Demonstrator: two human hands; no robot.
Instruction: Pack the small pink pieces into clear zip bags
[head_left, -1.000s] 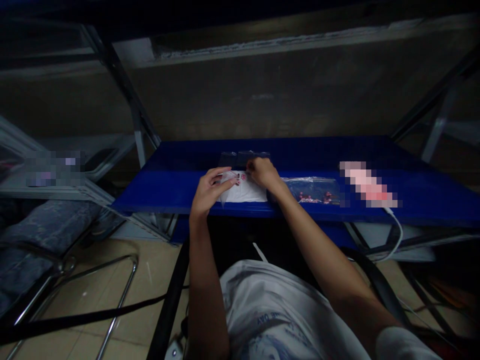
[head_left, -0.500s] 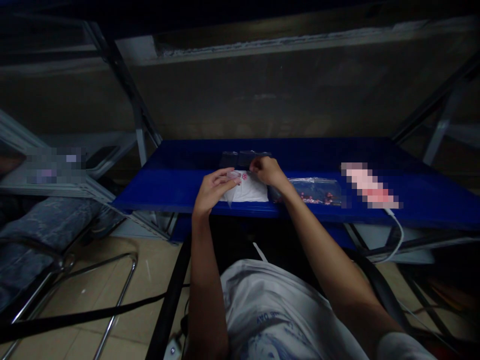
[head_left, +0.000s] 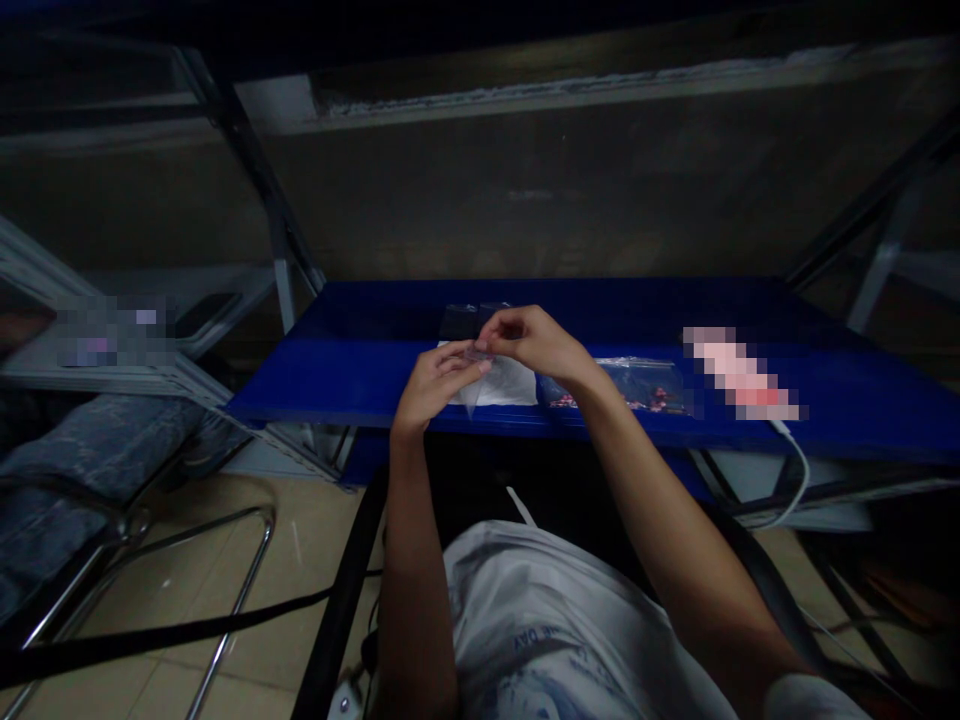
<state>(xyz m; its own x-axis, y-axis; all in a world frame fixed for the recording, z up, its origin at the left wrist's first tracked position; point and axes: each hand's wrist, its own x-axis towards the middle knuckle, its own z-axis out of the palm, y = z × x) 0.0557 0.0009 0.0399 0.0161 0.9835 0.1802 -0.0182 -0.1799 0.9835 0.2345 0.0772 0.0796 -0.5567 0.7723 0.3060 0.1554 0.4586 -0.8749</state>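
Right hand (head_left: 538,342) now closer to left hand (head_left: 430,388), clear bag (head_left: 471,398) pinched in left, right grip unclear

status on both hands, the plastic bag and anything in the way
Left hand holding small clear bag over white sheet. Right hand beside left fingertips, anything pinched unclear. Right forearm partly hiding pouch of pink pieces.

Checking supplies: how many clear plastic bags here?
4: one bag in the left hand, two bags behind it, one bag with pink pieces to the right; more may be hidden.
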